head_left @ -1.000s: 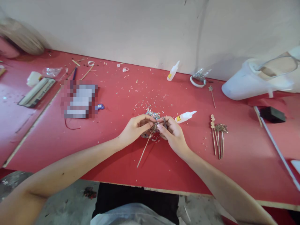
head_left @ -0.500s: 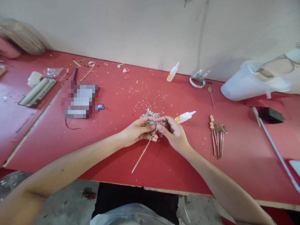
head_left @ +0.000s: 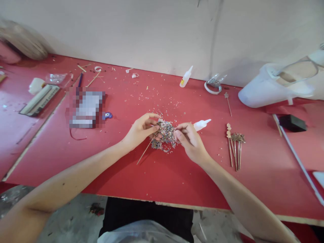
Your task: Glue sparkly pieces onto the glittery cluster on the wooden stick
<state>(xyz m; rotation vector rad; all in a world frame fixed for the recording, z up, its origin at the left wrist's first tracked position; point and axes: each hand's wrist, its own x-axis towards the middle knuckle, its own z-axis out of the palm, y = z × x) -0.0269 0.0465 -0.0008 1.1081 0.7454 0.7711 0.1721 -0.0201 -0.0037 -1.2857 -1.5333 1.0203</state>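
Note:
My left hand [head_left: 145, 130] is closed on a thin stick [head_left: 143, 155], whose lower end slants down toward the table's front edge. The stick's upper end is lost among my fingers. Beside it lies a heap of small glittering multicoloured stones [head_left: 167, 132], spread on the red tabletop. At the heap's right edge is my right hand [head_left: 190, 140], thumb and forefinger pinched together; whatever lies between them is too small to make out. Just behind that hand, a white glue bottle [head_left: 201, 125] lies on its side.
Several decorated sticks [head_left: 235, 148] lie to the right, with a single one [head_left: 228, 104] farther back. A second glue bottle [head_left: 186, 77], a tape roll [head_left: 213, 87] and a white container [head_left: 270, 87] are near the wall. A black block [head_left: 292, 123] sits right; a blurred box [head_left: 87, 109] left.
My hands have moved apart, uncovering the heap between them. The left went left and slightly up with the stick; the right drew away to the heap's right edge.

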